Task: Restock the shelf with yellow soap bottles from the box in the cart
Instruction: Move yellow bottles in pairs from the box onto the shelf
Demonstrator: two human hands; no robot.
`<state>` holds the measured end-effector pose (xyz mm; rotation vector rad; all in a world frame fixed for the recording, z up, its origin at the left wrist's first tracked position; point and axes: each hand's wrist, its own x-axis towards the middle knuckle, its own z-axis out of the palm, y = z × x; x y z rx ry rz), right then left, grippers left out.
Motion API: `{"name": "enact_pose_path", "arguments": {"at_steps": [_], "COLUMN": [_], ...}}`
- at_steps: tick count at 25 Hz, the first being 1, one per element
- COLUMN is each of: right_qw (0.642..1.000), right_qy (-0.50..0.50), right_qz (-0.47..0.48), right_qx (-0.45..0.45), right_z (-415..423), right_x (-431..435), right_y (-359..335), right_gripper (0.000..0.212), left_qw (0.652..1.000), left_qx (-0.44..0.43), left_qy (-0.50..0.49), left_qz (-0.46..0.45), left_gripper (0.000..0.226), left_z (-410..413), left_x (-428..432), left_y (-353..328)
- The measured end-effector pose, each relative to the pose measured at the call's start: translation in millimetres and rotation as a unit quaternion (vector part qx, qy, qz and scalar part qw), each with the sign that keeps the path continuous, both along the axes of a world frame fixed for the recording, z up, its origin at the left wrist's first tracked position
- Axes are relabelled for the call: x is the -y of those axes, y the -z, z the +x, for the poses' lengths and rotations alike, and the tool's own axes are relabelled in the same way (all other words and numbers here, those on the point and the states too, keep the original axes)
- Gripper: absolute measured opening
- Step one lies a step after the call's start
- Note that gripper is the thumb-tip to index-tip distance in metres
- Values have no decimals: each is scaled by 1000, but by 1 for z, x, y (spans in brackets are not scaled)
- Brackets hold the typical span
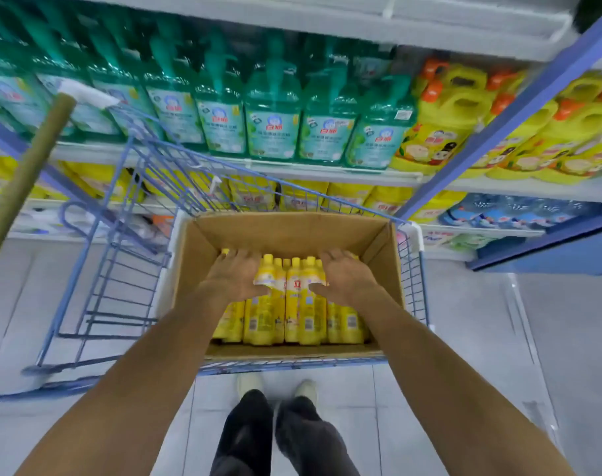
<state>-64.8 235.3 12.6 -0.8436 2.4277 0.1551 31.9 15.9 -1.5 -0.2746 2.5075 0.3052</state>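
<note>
Both hands are down in the box right now. The left hand (236, 274) and the right hand (344, 274) are spread wide, palms down, resting on the upper ends of the yellow soap bottles (294, 304), one on each side of a middle bunch, thumbs pointing in toward each other. Looks like the person is about to squeeze a cluster between the palms and lift several at once, but no real grip yet as far as I can see.

The bottles lie packed side by side in the cardboard box (203, 242), caps pointing away from the person, and the box sits in the blue wire cart (127, 214) parked right at the shelf (327, 173).

If it were me: press in evenly from both sides and keep the bottles parallel, because the ones in the middle are only held by pressure and would probably slip out if one hand eases off. Grabbing fewer is safer than dropping some back in.

On the shelf there are green pump bottles (272, 111) and big yellow jugs (443, 125) up top, more yellow packs on the row below. I can't tell which gap these go into.
</note>
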Motion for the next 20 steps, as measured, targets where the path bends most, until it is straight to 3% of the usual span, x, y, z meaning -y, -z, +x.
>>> {"name": "enact_pose_path", "arguments": {"at_steps": [6, 14, 17, 20], "right_qw": [998, 994, 981, 944], "right_qy": [29, 98, 182, 300], "right_qz": [31, 2, -49, -115], "right_qx": [38, 44, 43, 71], "right_z": [-5, -31, -32, -36], "right_x": [4, 17, 21, 23], "right_y": [92, 189, 213, 217], "right_gripper": [75, 74, 73, 70], "left_qw": [998, 987, 972, 939], "left_qx": [53, 4, -43, -48], "left_qy": [-15, -134, -210, -306], "left_qz": [21, 93, 101, 150], "left_gripper": [90, 72, 70, 79], "left_z": [-8, -44, -51, -52], "left_x": [6, -15, -21, -18], "left_y": [93, 181, 198, 205]}}
